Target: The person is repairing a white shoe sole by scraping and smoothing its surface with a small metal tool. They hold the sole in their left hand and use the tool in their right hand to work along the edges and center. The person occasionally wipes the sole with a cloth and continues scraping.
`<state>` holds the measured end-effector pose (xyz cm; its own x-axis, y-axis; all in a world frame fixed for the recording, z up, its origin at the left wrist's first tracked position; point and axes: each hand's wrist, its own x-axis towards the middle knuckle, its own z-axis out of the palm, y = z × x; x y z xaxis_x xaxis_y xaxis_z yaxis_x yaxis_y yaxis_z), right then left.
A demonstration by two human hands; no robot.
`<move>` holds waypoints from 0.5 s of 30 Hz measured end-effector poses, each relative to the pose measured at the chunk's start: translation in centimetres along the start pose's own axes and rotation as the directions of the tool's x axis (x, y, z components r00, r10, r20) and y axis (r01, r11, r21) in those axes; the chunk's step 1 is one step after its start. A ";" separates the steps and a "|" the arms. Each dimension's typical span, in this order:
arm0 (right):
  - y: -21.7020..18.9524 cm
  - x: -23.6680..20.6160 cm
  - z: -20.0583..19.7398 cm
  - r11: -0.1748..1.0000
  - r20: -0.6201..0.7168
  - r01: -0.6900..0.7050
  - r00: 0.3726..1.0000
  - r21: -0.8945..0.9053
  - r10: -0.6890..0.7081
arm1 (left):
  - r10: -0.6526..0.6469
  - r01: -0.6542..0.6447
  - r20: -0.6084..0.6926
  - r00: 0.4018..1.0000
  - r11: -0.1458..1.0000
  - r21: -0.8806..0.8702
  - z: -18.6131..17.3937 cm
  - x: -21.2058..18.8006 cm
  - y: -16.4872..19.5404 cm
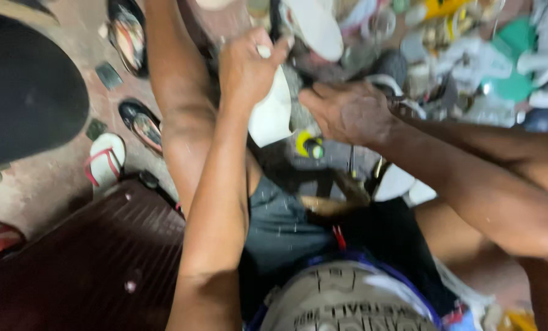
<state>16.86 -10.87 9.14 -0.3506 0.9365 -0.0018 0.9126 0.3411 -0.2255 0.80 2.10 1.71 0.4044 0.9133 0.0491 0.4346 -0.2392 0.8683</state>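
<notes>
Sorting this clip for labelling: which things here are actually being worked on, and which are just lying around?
In hand:
left hand gripping the white shoe
right hand on the same shoe

Lying about:
sandals on the floor
red-strapped flip-flop
dark red case
blurred heap of shoes

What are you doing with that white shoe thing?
A person sitting low on the floor holds a white shoe part up in front of them. The left hand pinches its top edge, and the right hand presses against its side. The picture is blurry, so the exact grip is hard to tell. Sandals lie on the floor to the left, and a jumble of shoes sits ahead.
</notes>
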 end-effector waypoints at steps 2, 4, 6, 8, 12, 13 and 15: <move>0.1 0.1 0.0 0.999 0.043 0.036 0.998 -0.036 -0.035 | 0.019 -0.019 -0.016 1.000 1.000 -0.005 0.1 0.1 0.0; -0.1 0.0 0.0 0.999 -0.079 0.000 0.997 -0.047 -0.003 | -0.010 0.011 0.013 1.000 0.999 -0.035 0.2 0.0 0.1; -0.3 -0.2 0.0 0.999 -0.099 -0.013 0.995 -0.047 0.009 | -0.030 0.031 0.019 0.999 0.999 -0.032 0.2 0.1 0.2; -0.3 -0.3 -0.1 0.997 -0.042 0.053 0.998 -0.048 -0.055 | -0.048 0.049 0.012 0.999 0.999 -0.020 0.2 0.1 0.3; 0.2 0.0 -0.3 0.996 -0.031 0.054 0.998 -0.076 -0.057 | -0.052 0.052 0.018 0.998 0.999 0.009 0.2 0.4 0.6; 0.2 0.1 -0.3 0.997 -0.073 0.023 0.997 -0.079 -0.029 | -0.086 0.086 0.045 0.995 0.996 0.015 0.2 0.4 0.6; 0.1 0.2 -0.3 0.997 -0.052 -0.007 0.999 -0.078 0.003 | -0.079 0.079 0.031 0.996 0.997 -0.008 0.2 0.3 0.7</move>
<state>16.96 -10.60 9.41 -0.3364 0.9405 0.0481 0.9286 0.3398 -0.1491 1.41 2.08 2.25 0.3936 0.9186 -0.0347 0.4586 -0.1635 0.8735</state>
